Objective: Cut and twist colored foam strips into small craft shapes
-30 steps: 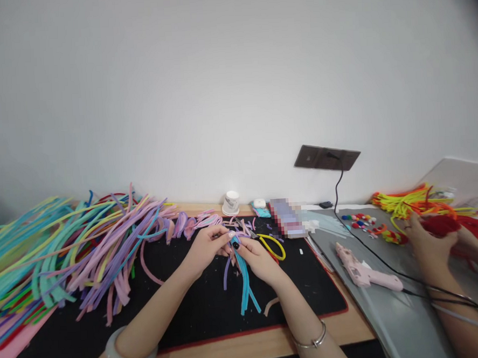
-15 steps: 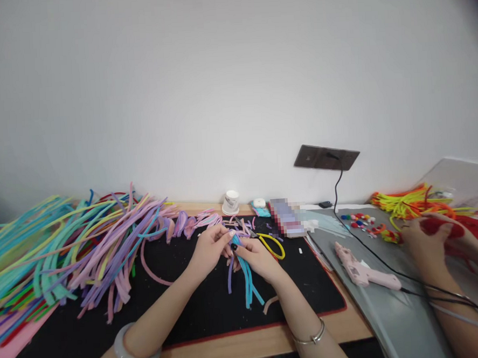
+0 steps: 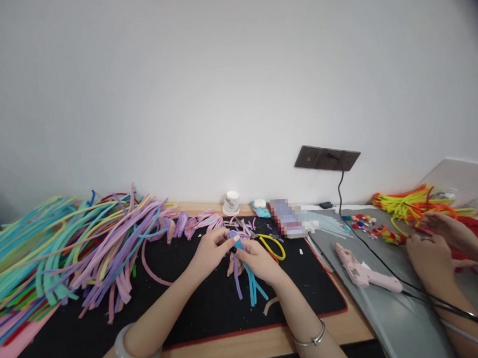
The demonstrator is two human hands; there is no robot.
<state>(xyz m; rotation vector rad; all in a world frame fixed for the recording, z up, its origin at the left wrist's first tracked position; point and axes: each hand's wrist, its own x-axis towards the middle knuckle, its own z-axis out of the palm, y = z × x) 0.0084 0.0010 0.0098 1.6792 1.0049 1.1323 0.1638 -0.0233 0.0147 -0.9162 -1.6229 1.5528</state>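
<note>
My left hand and my right hand meet over the black mat, both closed on a small bundle of blue and purple pipe cleaners. The fingertips pinch the bundle's top end, and its loose ends hang down onto the mat. A pale bangle circles my left wrist and a thin silver bracelet my right. Yellow-handled pliers lie just right of my right hand.
A big heap of pastel pipe cleaners covers the left side. A pink glue gun with its black cord lies on a grey sheet at right. Another person's hands work beside red, yellow and orange pipe cleaners. A small cup stands by the wall.
My hands turned the bundle slightly, and its hanging ends shifted. The other person's hands let go of the red piece and now lie spread and lower.
</note>
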